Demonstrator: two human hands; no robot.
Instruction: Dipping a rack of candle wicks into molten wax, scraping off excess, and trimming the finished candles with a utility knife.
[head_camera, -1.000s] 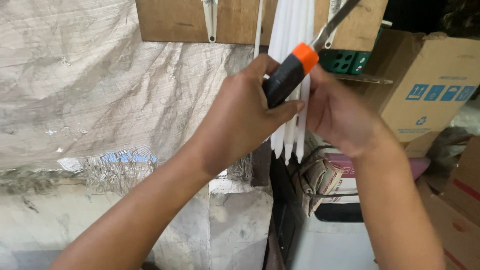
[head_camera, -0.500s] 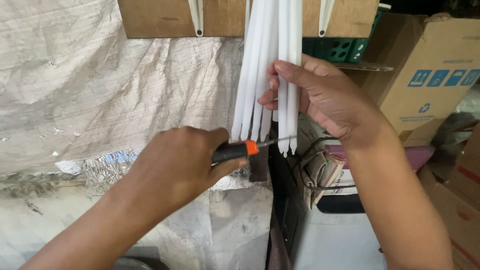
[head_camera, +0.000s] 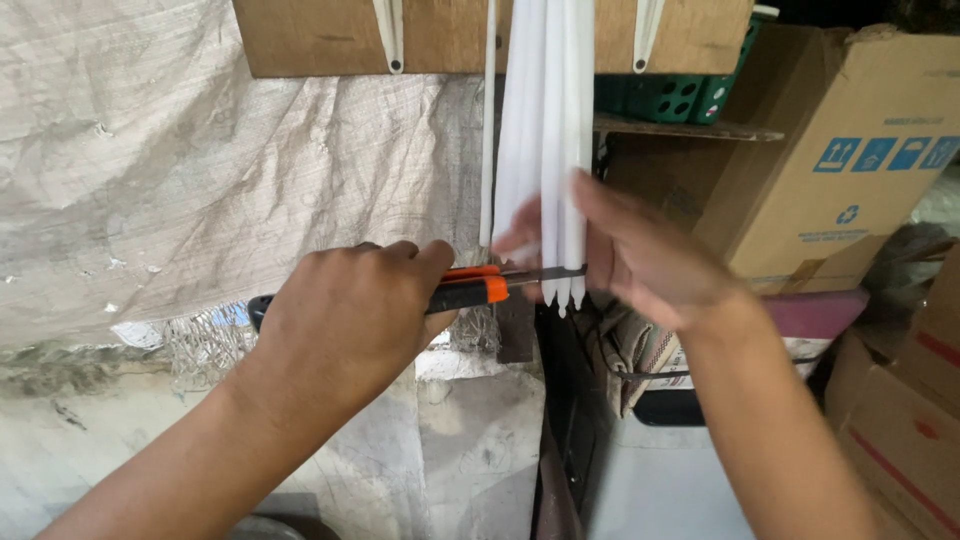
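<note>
A tall brown cardboard box (head_camera: 850, 150) stood at the upper right, its front face carrying small blue square symbols, beside a green perforated plastic crate (head_camera: 668, 97) on a thin shelf; lower right sat another brown carton with a red stripe (head_camera: 900, 440). A flat wooden board (head_camera: 330, 35) ran along the top edge, and a bundle of long white tapered candles (head_camera: 548, 150) hung down from it, tips pointing downward, in front of a grey woven tarpaulin sheet (head_camera: 200, 170). The left hand (head_camera: 345, 320) was closed firmly around the black-and-orange handle of a utility knife (head_camera: 470, 288), its blade lying level against the candles just above their tips. The right hand (head_camera: 640, 255) was partly open, fingers spread and touching the candles from behind and beside. Open room lay below the tips, toward the pale floor.
</note>
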